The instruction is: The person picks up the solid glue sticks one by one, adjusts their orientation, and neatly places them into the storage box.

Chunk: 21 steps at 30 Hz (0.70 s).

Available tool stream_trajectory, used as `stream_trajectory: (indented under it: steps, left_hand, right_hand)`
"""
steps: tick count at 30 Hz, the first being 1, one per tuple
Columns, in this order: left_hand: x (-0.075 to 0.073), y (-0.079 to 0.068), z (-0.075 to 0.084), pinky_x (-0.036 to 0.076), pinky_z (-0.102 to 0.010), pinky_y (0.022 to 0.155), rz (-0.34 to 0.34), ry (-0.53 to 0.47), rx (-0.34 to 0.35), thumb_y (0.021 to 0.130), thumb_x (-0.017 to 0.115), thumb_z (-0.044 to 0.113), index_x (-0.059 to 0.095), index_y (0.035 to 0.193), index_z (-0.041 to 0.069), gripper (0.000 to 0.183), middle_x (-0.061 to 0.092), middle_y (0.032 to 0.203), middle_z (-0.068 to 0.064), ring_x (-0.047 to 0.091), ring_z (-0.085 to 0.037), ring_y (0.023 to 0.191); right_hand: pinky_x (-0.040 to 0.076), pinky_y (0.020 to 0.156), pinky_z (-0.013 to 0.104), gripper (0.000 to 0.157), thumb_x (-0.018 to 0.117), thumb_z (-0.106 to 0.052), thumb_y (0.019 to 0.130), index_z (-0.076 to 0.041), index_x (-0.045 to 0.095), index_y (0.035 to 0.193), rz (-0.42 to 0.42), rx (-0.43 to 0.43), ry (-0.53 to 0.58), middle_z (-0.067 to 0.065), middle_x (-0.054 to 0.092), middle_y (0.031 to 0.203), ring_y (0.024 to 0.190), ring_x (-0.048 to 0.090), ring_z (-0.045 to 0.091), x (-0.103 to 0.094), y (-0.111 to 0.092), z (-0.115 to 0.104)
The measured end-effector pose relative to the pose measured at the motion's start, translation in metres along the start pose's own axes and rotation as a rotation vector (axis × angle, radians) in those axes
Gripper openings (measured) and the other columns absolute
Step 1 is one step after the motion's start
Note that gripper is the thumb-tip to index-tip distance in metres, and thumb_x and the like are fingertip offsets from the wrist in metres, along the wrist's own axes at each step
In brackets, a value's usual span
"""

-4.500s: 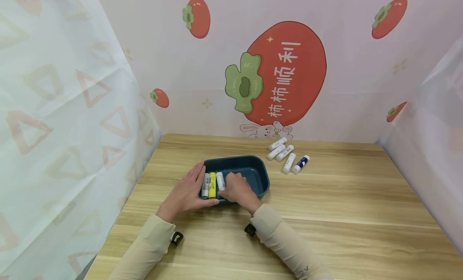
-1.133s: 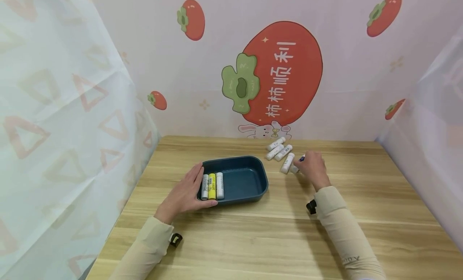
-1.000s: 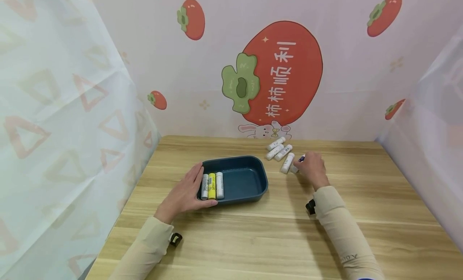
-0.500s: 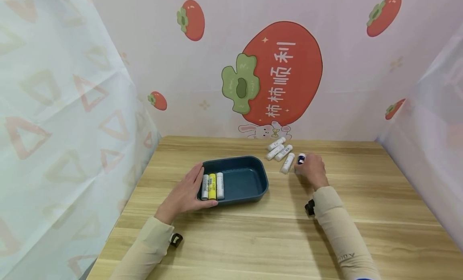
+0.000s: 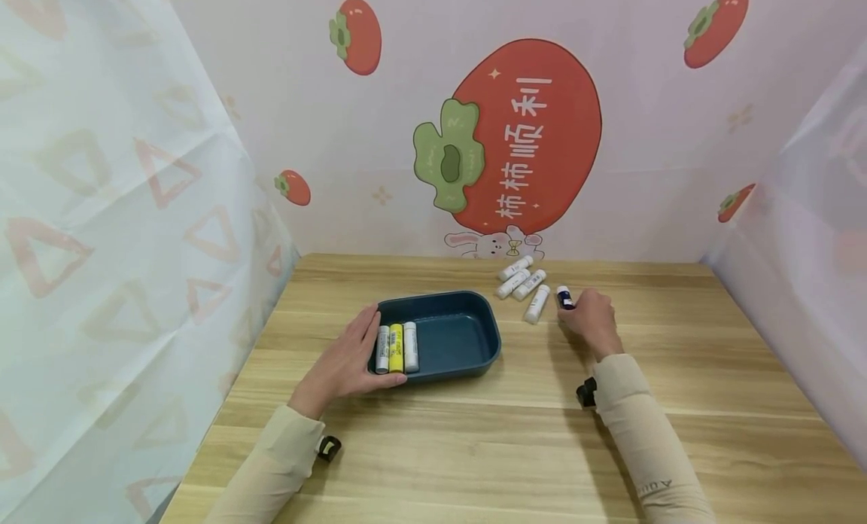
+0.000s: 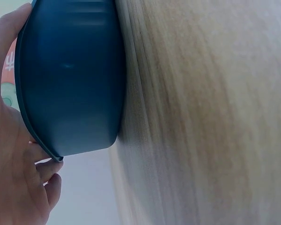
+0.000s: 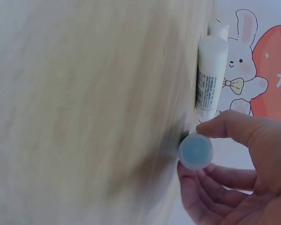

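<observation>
Blue tube [image 5: 565, 297]: one, pinched between thumb and fingers of the right hand [image 5: 591, 319]; its near end is shown between the fingertips in the right wrist view. Grip narrow, closed to the tube's girth. Whether the table [image 5: 515, 434] is touched by the tube cannot be told. Long axis: running away from the person, far end leaning slightly left.

Tray [image 5: 452, 346]: one, dark teal, set to the left of the blue tube, well apart from it. Left end held by the left hand [image 5: 347, 351], spread wide, thumb along the near side, fingers at the left side.

Contents of tray: grey tube [image 5: 382, 351], yellow tube [image 5: 396, 349], pale tube [image 5: 411, 347], laid side by side at the left end, axes front to back. Right part of the floor bare.

Governing relation, as judged: the blue tube's axis is nearly matched to that of the row; the bare floor lies leftward and somewhat nearer the person. The right hand is the nearer to the blue tube, the left hand to the row.

Loose stock: single white tube [image 5: 537, 304], just left of the blue tube, slanted; white trio [image 5: 513, 284], clustered behind it, near the backdrop [image 5: 650, 132].
</observation>
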<state>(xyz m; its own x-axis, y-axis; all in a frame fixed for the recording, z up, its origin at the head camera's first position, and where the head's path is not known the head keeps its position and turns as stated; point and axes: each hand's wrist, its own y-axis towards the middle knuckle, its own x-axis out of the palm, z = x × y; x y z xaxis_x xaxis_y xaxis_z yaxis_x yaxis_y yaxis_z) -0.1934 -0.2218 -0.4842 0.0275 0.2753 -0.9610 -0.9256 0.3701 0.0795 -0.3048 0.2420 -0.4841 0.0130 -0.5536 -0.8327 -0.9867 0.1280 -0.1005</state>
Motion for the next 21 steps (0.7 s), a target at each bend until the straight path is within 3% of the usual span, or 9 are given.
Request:
stream_trajectory:
  steps: [7, 15, 21]
  left_hand:
    - [0.000, 0.000, 0.000, 0.034, -0.056, 0.128, -0.002, -0.009, -0.006, 0.082, 0.066, 0.083, 0.020, 0.166, -0.005, 0.130, 0.012, 0.178, -0.019, 0.021, -0.038, 0.164]
    - [0.000, -0.001, 0.000, 0.033, -0.055, 0.129, -0.012, -0.009, -0.008, 0.082, 0.066, 0.083, 0.016, 0.167, -0.004, 0.131, 0.010, 0.178, -0.018, 0.019, -0.038, 0.165]
    - [-0.001, -0.001, 0.001, 0.032, -0.055, 0.130, -0.014, -0.008, -0.006, 0.082, 0.066, 0.082, 0.016, 0.167, -0.003, 0.130, 0.011, 0.178, -0.018, 0.019, -0.038, 0.165]
  right_hand:
    - [0.049, 0.063, 0.032, 0.030, 0.076, -0.025, 0.092, 0.004, 0.077, 0.094, 0.100, -0.090, 0.042, 0.024, 0.075, 0.097, 0.078, 0.063, 0.028, 0.001, -0.002, 0.006]
    - [0.052, 0.069, 0.035, 0.035, 0.077, -0.021, 0.089, 0.008, 0.076, 0.110, 0.234, -0.197, 0.091, 0.023, 0.076, 0.096, 0.082, 0.067, 0.030, 0.004, -0.004, 0.000]
    - [0.050, 0.068, 0.035, 0.034, 0.077, -0.022, 0.089, 0.006, 0.078, 0.108, 0.298, -0.277, 0.087, 0.021, 0.077, 0.091, 0.076, 0.068, 0.029, 0.002, -0.007, -0.011]
